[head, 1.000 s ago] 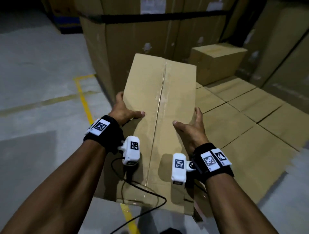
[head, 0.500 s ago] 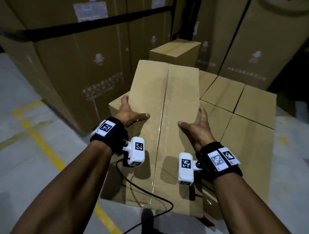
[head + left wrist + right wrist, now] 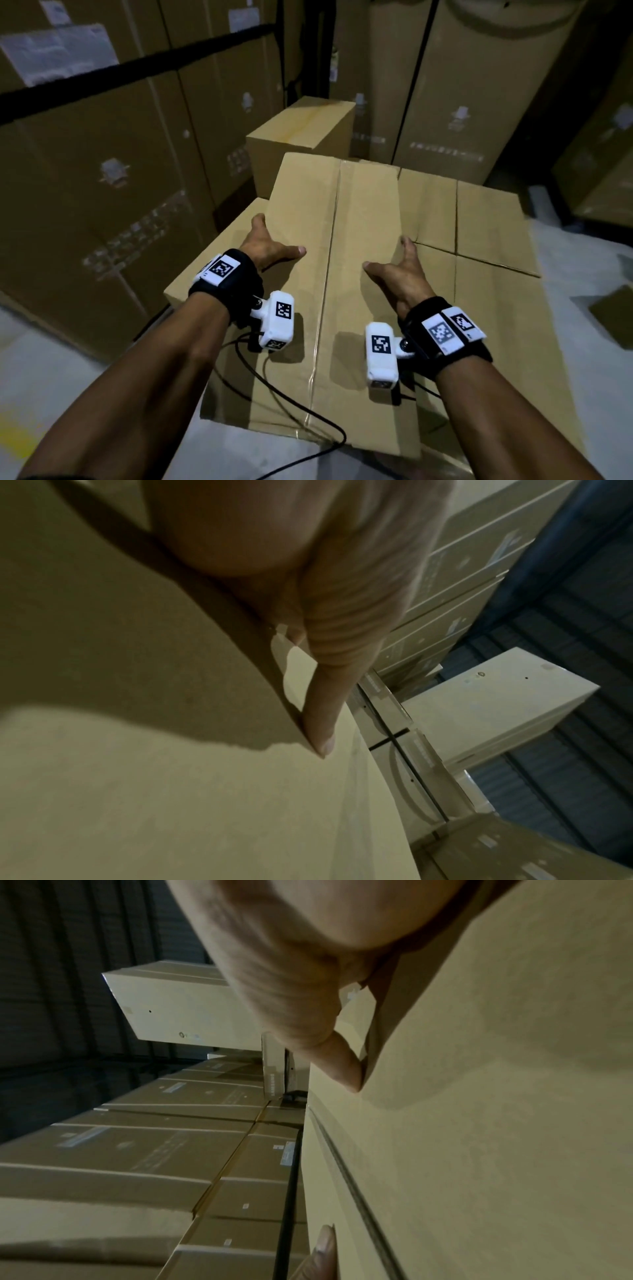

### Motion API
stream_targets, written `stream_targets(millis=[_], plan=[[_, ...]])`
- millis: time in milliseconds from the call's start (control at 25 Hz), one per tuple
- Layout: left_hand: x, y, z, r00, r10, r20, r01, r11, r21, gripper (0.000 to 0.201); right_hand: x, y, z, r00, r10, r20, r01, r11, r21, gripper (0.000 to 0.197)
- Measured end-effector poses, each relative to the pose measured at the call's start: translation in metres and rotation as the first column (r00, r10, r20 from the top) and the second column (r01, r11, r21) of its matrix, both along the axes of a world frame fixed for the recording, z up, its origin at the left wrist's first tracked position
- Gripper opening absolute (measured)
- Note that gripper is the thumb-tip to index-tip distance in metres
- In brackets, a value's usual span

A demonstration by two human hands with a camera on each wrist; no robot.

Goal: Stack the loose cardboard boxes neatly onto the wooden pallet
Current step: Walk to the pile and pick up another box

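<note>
The person's left hand and right hand clasp the long sides of the cardboard box, thumbs on top, probably to keep it level above the stacked boxes.

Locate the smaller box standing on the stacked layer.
In the head view, the smaller box stands upright at centre top, beyond the carried box, before the tall cartons.

Long plain brown cardboard box, taped centre seam up, lies flat over left edge of low layer of brown cardboard boxes; smaller brown box upright at far-left corner.
</note>
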State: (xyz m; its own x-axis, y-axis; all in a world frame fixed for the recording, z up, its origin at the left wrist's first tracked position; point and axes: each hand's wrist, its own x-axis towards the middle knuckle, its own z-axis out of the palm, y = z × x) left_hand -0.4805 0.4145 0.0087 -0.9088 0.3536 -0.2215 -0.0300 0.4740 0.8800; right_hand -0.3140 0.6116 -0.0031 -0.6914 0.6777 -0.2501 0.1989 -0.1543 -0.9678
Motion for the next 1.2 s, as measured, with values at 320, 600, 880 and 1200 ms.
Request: stream_targets(millis=[320, 600, 880, 1200], plan=[[-0.125, 0.05, -0.02, 0.953, -0.297, 0.052, 0.298, 0.955, -0.005, 0.128, -0.087, 0.011, -0.011, 0.976, -0.189, 0.11, 0.188, 0.982, 0.016, 0.11], [-0.185, 0.08, -0.031, 0.887, -0.451, 0.093, 0.457, 0.889, -0.045, 0.145, -0.129, 0.009, -0.011, 0.923, -0.34, 0.179, 0.343, 0.939, 0.013, 0.108], [-0.217, 0.109, -0.032, 0.859, -0.494, 0.133, 0.497, 0.868, 0.01, 0.137, -0.155, 0.027, -0.012, 0.897, -0.386, 0.217, 0.391, 0.92, 0.021, 0.106], [-0.255, 0.161, -0.022, 0.871, -0.474, 0.128, 0.475, 0.88, 0.022, 0.108, -0.204, 0.092, -0.009, 0.908, -0.357, 0.218, 0.359, 0.933, 0.034, 0.102]])
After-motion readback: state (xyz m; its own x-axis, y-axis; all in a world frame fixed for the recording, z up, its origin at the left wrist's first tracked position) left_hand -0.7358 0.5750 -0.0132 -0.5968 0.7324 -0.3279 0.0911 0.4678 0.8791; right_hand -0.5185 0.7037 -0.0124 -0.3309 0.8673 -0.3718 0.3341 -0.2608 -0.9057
